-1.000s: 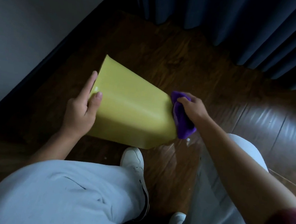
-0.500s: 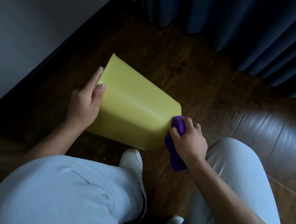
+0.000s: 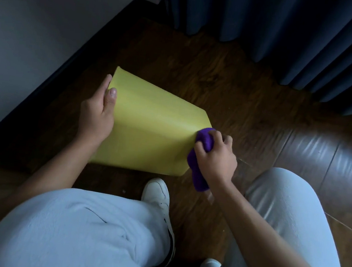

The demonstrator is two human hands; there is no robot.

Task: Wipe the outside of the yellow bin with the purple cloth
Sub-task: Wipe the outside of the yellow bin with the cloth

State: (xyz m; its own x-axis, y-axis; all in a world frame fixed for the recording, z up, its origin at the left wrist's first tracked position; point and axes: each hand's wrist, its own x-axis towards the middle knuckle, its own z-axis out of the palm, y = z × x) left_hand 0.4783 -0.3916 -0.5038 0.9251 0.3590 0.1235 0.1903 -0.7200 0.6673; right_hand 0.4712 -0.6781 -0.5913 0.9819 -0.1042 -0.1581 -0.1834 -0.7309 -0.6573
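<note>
The yellow bin (image 3: 149,130) lies on its side on the wooden floor, one broad flat wall facing up. My left hand (image 3: 96,112) grips its left edge, thumb on the upper face and fingers round the side. My right hand (image 3: 216,154) clutches the bunched purple cloth (image 3: 204,140) and presses it against the bin's right edge, near the lower right corner. A tail of the cloth hangs down below my wrist. The bin's opening is out of sight.
A pale wall with a dark skirting board (image 3: 77,59) runs along the left. Dark blue curtains (image 3: 287,36) hang at the back and right. My knees in light trousers and a white shoe (image 3: 158,194) fill the foreground just below the bin.
My right hand slid the cloth from the bin's upper right edge down to its lower right corner and now sits slightly higher again. The left hand kept its hold.
</note>
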